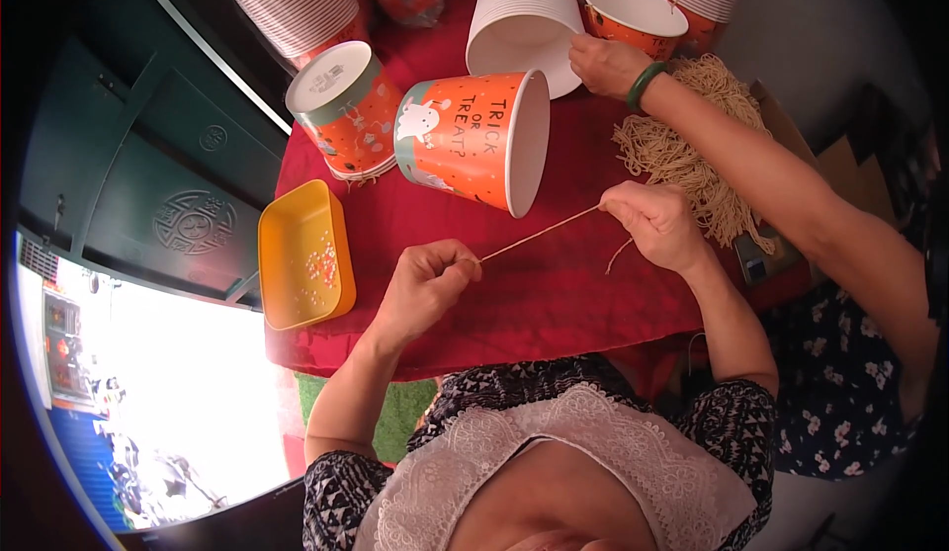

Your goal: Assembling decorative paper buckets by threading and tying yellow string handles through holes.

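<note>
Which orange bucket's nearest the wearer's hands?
The bucket lying sideways, mouth facing right, just beyond the string between left hand and right hand; other orange ones sit farther off.

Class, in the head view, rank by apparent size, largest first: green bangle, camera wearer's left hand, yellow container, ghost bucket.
1. Ghost bucket
2. Yellow container
3. Camera wearer's left hand
4. Green bangle

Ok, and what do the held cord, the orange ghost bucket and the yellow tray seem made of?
The cord: matte, perhaps cotton or jute by its dull tan colour; too thin to tell. The bucket: likely paperboard with a smooth printed finish, given its white inside and rim. The tray: probably plastic, smooth and slightly glossy, with rounded corners and even colour.
</note>
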Available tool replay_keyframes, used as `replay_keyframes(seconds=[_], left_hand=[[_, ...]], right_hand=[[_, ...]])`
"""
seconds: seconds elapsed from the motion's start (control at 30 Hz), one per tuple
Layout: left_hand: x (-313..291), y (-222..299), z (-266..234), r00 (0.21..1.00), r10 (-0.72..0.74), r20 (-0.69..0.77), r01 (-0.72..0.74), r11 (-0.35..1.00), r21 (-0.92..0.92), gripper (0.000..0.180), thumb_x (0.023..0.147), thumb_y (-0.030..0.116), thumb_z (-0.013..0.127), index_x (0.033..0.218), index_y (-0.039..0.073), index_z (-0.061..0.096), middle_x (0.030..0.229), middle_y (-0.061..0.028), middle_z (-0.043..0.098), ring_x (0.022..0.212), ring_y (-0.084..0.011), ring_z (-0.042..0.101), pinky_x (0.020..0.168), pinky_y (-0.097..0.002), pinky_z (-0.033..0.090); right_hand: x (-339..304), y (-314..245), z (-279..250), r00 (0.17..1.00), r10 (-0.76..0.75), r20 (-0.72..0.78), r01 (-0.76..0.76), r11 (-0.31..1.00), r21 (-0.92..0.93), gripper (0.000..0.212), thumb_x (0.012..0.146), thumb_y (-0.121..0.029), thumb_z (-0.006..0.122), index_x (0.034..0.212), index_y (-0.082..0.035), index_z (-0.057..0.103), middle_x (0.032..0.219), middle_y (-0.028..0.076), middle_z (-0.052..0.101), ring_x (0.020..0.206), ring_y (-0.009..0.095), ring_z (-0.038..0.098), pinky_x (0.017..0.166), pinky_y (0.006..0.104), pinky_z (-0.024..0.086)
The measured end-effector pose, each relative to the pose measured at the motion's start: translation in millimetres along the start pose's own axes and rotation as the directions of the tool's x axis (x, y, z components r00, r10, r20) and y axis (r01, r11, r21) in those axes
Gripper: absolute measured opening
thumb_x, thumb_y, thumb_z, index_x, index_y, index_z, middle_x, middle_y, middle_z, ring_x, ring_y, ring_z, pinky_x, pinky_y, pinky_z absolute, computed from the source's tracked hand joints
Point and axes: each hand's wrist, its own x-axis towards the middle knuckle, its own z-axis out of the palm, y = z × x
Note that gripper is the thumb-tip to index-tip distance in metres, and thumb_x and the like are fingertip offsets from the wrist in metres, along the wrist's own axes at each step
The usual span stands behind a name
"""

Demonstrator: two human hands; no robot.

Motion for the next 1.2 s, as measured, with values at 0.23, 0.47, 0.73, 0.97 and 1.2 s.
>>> replay_keyframes(seconds=[0.23,0.47,0.73,0.97,1.2], left_hand=[[0.7,1.0,-0.2,0.998,-0.056,0.0,0.056,0.996,-0.067,0.012,0.093,0.007,0.054,0.085,0.002,0.061,0.063,0.0044,0.053,0.047,-0.0028,0.043,0.042,-0.0206,0.034],[3.3,-7.7,1.9,0.998,-0.057,-0.014,0.057,0.998,0.004,0.013,0.096,0.011,0.058,0.087,0.002,0.059,0.058,0.001,0.054,0.045,-0.0055,0.048,0.04,-0.0215,0.038],[3.3,-8.3,11.6,0.996,0.0,-0.085,0.01,0.993,0.116,0.012,0.093,0.007,0.06,0.083,0.0,0.06,0.061,-0.0013,0.059,0.05,-0.0076,0.056,0.046,-0.0223,0.043],[-5.3,11.9,31.0,0.977,0.195,-0.081,-0.149,0.91,0.386,0.004,0.086,0.003,0.062,0.084,-0.001,0.061,0.067,-0.0123,0.065,0.061,-0.0182,0.066,0.056,-0.0313,0.05],[-12.1,17.9,28.7,0.986,0.153,-0.068,-0.117,0.921,0.372,0.006,0.087,0.003,0.064,0.085,-0.001,0.061,0.066,-0.0093,0.064,0.061,-0.0147,0.064,0.056,-0.029,0.049]], right_hand=[[-4.1,1.8,-1.5,0.999,0.049,-0.003,-0.049,0.999,-0.012,0.005,0.089,-0.001,0.061,0.087,0.002,0.064,0.076,0.014,0.067,0.067,0.025,0.069,0.058,0.0317,0.053],[-7.3,7.2,0.7,0.998,0.061,-0.025,-0.062,0.997,-0.055,0.004,0.088,-0.001,0.062,0.087,0.002,0.064,0.075,0.014,0.067,0.063,0.026,0.067,0.056,0.0333,0.051],[-8.8,-10.6,13.0,0.988,0.053,0.146,0.026,0.871,-0.491,0.014,0.079,-0.012,0.071,0.089,-0.003,0.071,0.106,0.012,0.061,0.1,0.029,0.055,0.086,0.0358,0.046],[-3.9,-65.9,68.0,0.993,0.078,0.089,-0.1,0.954,0.284,0.03,0.09,-0.006,0.063,0.118,0.003,0.059,0.103,0.022,0.067,0.09,0.032,0.069,0.072,0.0383,0.056],[0.0,-52.1,82.0,0.948,0.238,0.21,-0.306,0.861,0.407,0.012,0.091,-0.007,0.063,0.097,0.003,0.062,0.073,0.014,0.068,0.068,0.021,0.069,0.058,0.0345,0.05]])
